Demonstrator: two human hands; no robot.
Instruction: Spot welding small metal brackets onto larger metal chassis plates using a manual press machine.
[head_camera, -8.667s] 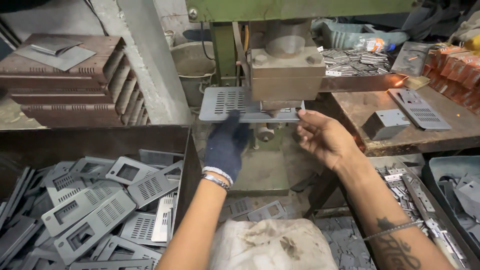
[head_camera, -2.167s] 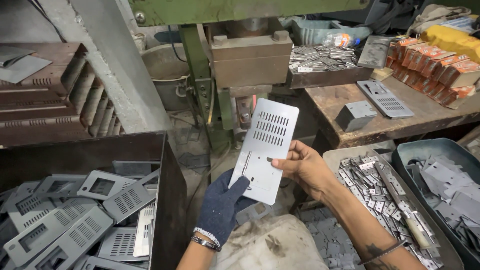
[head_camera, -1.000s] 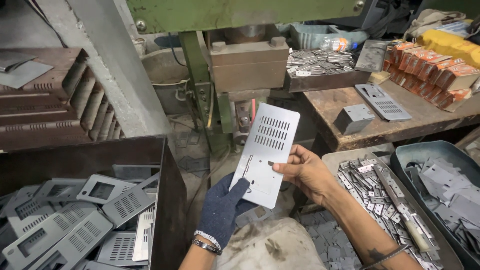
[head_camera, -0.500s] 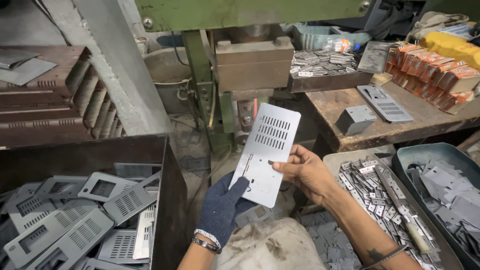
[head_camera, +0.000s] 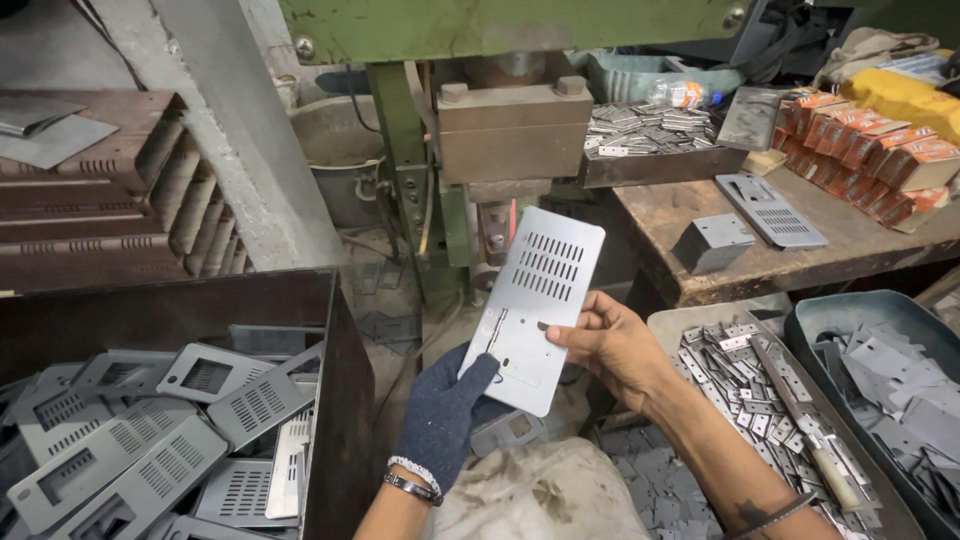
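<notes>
While we've got this slotted metal plate (head_camera: 535, 305) up in front of us, here's how it sits: it's held in the air, tilted, between our chest and the green press (head_camera: 480, 150), with the rows of vent slots at the top end and a small hinge-like strip on its left half. Our right hand (head_camera: 610, 345) is bare and pinches the plate's right edge, thumb on the face and fingers behind. Our left hand (head_camera: 445, 410), in a dark knit glove, is closed loosely on the lower left corner, thumb pressed on the front.

Handling-wise, we'd guess thin sheet steel: light, stiff enough not to flop, smooth-faced, and probably sharp along the stamped edges and slots. Holding it by the edges like this seems right, and the bare hand is the one to watch for cuts.

Down to the left is a dark metal bin (head_camera: 330, 400) heaped with grey vented plates (head_camera: 150, 440) that have square cutouts. To the right are a tray of small hinges (head_camera: 770, 390) and a blue tub of flat blanks (head_camera: 900, 400). On the wooden bench (head_camera: 700, 215) lie another slotted plate, a bent bracket and a row of orange boxes (head_camera: 860, 150).
</notes>
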